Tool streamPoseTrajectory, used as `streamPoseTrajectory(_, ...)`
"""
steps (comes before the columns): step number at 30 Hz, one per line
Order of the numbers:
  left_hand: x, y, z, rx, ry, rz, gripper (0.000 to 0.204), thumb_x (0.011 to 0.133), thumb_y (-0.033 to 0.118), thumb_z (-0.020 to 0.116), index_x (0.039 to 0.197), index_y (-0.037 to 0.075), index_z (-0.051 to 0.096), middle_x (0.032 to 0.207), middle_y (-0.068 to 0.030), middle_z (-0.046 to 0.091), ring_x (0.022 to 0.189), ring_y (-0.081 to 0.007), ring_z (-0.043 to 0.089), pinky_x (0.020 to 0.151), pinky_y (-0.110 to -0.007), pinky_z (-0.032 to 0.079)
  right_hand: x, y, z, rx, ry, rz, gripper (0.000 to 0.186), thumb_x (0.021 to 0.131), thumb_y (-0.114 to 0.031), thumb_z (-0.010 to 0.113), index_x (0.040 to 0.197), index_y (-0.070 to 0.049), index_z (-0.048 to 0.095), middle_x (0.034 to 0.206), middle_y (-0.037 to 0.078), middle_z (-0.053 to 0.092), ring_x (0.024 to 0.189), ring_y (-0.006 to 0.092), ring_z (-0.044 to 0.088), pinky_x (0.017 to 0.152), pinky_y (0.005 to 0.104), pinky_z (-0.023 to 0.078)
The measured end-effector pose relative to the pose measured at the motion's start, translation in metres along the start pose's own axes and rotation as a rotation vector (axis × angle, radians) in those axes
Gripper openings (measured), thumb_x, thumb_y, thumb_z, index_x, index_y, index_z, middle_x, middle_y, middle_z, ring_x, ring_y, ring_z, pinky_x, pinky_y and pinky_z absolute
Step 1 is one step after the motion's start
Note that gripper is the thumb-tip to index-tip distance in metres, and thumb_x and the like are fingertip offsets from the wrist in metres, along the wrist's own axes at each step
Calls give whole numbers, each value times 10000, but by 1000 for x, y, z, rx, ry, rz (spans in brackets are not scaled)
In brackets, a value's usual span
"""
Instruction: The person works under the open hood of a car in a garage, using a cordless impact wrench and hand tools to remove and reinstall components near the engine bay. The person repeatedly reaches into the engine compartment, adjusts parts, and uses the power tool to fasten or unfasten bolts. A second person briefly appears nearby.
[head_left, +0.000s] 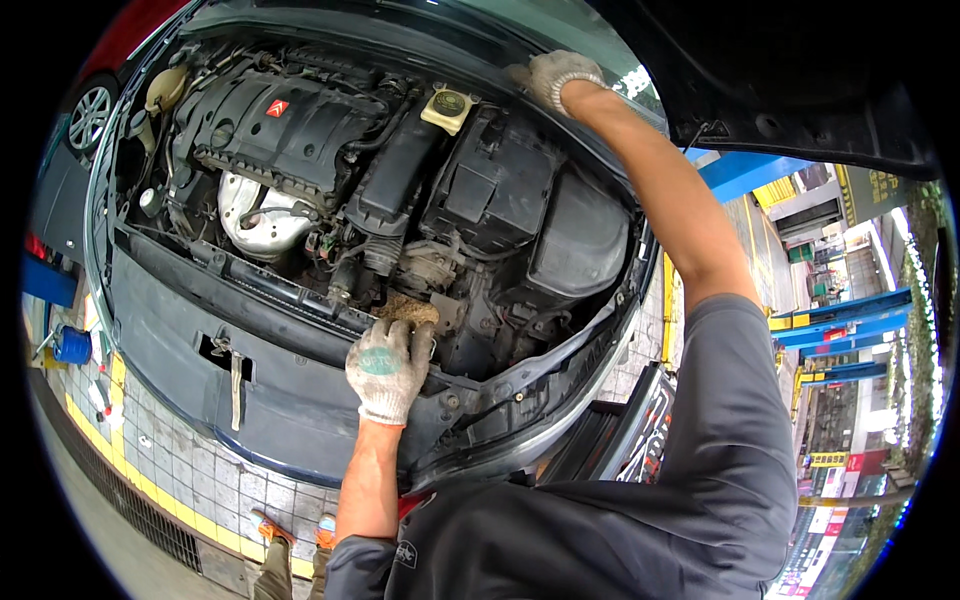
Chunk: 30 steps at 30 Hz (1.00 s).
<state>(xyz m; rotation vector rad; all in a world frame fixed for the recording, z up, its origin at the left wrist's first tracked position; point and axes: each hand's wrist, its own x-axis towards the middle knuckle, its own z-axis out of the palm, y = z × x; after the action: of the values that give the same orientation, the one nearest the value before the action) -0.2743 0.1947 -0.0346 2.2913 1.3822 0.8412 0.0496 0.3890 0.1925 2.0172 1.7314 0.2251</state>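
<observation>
My left hand (388, 370), in a pale knit work glove, reaches over the front panel (290, 385) of a car's engine bay. Its fingers bend down over the inner edge, against a tan, rough-textured piece like a rag or sponge (408, 308); the fingertips are partly hidden. Stretched far across the bay, my right hand (562, 78), also gloved, rests at the base of the windshield (585, 30). Its fingers point left and hold nothing I can see. Nearest to it are the black battery cover (495, 175) and the yellow-capped reservoir (449, 108).
A black engine cover (285, 130) and a silver heat shield (262, 215) fill the left of the bay. The raised hood (800, 80) hangs at upper right. A latch lever (236, 390) sticks out at the front. Blue lift parts (850, 320) stand at right.
</observation>
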Motion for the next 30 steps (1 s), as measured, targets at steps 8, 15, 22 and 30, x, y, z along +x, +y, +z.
streamPoseTrajectory(8, -1, 2, -1, 3, 10, 4, 270, 892, 349, 734, 932, 83, 718, 902, -119, 695, 776, -347, 685, 690, -456, 537, 10, 19, 21, 185, 5, -126, 479, 1060, -336, 463, 1477, -104, 494, 1414, 233, 596, 1361, 391, 531, 1133, 464, 429)
streamPoseTrajectory(15, 0, -1, 2, 7, 59, 29, 278, 877, 372, 745, 818, 108, 677, 815, -102, 663, 727, -314, 675, 666, -449, 525, 6, -6, 13, 192, -18, 98, 567, 1059, -461, 441, 1418, -44, 580, 1440, 217, 588, 1346, 374, 557, 1122, 477, 448)
streamPoseTrajectory(22, 2, 3, 0, -15, 61, 19, 285, 878, 370, 747, 809, 104, 672, 791, -108, 654, 712, -325, 672, 649, -450, 524, 16, 15, 15, 44, 21, -104, 650, 1049, -559, 423, 1409, -47, 597, 1382, 224, 628, 1308, 378, 590, 1090, 480, 478)
streamPoseTrajectory(30, 1, 0, 2, 1, 104, 36, 276, 872, 371, 753, 810, 115, 671, 792, -89, 656, 727, -307, 676, 652, -446, 526, 3, -7, 4, 195, -50, 201, 548, 1039, -447, 520, 1394, -34, 591, 1333, 242, 649, 1287, 411, 591, 1081, 490, 472)
